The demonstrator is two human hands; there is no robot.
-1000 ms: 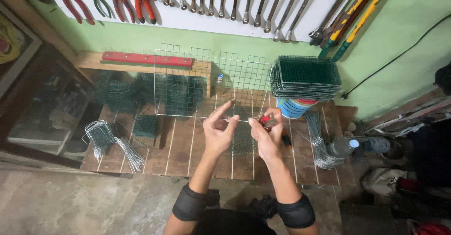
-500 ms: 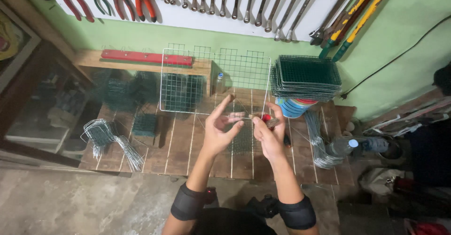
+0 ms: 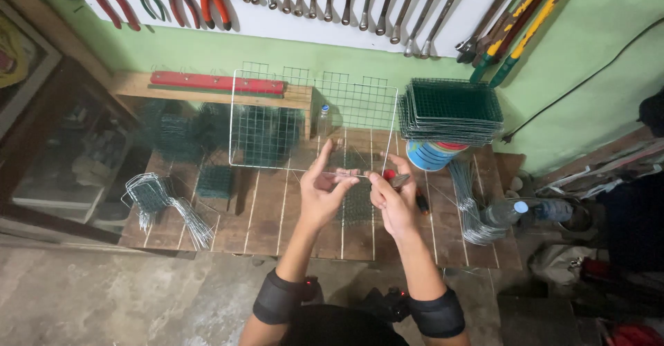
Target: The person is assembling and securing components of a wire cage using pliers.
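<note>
The person is holding a square panel of bare silver wire grid (image 3: 311,121) upright over a low wooden slatted platform (image 3: 277,214), gripping it along its lower edge. The left hand (image 3: 324,192) is pinching that edge wire between thumb and forefinger, the remaining fingers fanned upward. The right hand (image 3: 393,201) is closing around a small red-handled tool (image 3: 389,175) whose tip is meeting the same wire just right of the left hand; whether the tool's nose is clamping the wire cannot be told.

Relative to the grid panel: a stack of green coated mesh trays (image 3: 451,109) is sitting to its right on a blue and red striped bucket (image 3: 430,154); loose bent silver wires (image 3: 472,201) are lying below that stack. A clear plastic bottle (image 3: 322,119) is standing behind the panel, seen through the mesh. A red-topped wooden bench (image 3: 218,87) is running behind its upper left corner, and a bundle of formed wire pieces (image 3: 160,201) is lying well to the lower left.

Judgement on technique: the pinching hand should be staying close beside the tool tip so the wire is not flexing, and the panel should be kept square to the tool while pressure is applied.
</note>
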